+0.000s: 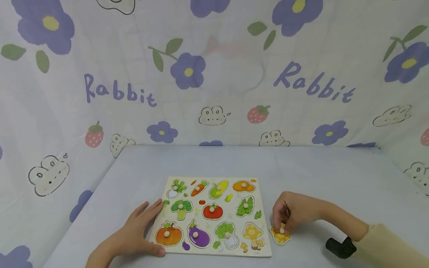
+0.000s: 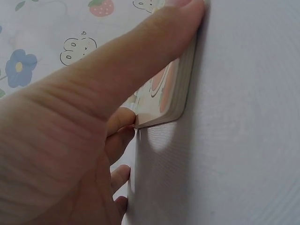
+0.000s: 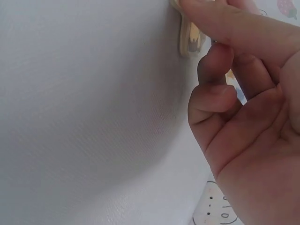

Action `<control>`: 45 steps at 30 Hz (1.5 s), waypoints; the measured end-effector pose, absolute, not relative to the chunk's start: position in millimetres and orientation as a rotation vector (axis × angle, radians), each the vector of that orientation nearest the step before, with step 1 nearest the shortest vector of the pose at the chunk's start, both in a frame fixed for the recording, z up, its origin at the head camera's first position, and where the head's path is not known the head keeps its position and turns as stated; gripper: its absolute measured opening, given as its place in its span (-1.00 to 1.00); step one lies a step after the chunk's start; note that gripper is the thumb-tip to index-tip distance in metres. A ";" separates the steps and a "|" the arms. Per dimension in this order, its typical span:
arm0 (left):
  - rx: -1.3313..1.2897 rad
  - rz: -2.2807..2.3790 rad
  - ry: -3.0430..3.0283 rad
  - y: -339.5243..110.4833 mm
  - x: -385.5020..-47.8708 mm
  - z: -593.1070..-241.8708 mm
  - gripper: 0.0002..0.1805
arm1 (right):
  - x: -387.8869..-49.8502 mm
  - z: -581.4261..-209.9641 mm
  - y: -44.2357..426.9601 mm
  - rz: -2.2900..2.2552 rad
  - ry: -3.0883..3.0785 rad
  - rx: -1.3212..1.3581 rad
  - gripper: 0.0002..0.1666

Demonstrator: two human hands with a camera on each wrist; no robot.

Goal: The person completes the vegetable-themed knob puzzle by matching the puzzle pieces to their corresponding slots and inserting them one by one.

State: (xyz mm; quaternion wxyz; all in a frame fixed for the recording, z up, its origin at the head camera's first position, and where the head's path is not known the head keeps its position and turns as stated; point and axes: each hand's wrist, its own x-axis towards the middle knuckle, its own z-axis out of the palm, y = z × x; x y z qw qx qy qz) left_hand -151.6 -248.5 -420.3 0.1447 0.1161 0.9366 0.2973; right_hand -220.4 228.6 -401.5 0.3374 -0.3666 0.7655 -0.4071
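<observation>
A wooden vegetable peg puzzle board (image 1: 214,227) lies flat on the table, its pieces topped with round knobs. My left hand (image 1: 134,234) rests at its near left corner, fingers spread along the left side and thumb at the front edge. In the left wrist view the thumb (image 2: 154,37) touches the board's edge (image 2: 180,89). Just right of the board, my right hand (image 1: 298,212) pinches a yellow mushroom puzzle piece (image 1: 279,239) near its knob. The right wrist view shows part of that mushroom piece (image 3: 192,35) beside the thumb; the grip is partly hidden.
The board's lower right mushroom recess (image 1: 253,236) shows a printed mushroom and no knob. Pumpkin (image 1: 174,238), eggplant (image 1: 202,238) and tomato (image 1: 218,211) pieces sit in their places. A white patterned cloth (image 1: 234,82) hangs behind the pale table (image 1: 301,163).
</observation>
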 end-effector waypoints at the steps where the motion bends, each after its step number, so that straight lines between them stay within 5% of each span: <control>1: 0.328 0.852 2.698 -248.8 -151.3 -421.2 0.33 | -219.9 -402.3 228.9 -1.061 2.003 -0.956 -0.78; 21: 0.367 0.862 2.699 -250.7 -151.3 -421.8 0.32 | -210.3 -407.8 247.2 -1.143 2.193 -0.881 -0.77; 45: 0.402 0.869 2.707 -251.8 -151.7 -420.8 0.31 | -180.2 -409.4 209.6 -1.516 2.454 -0.126 -0.59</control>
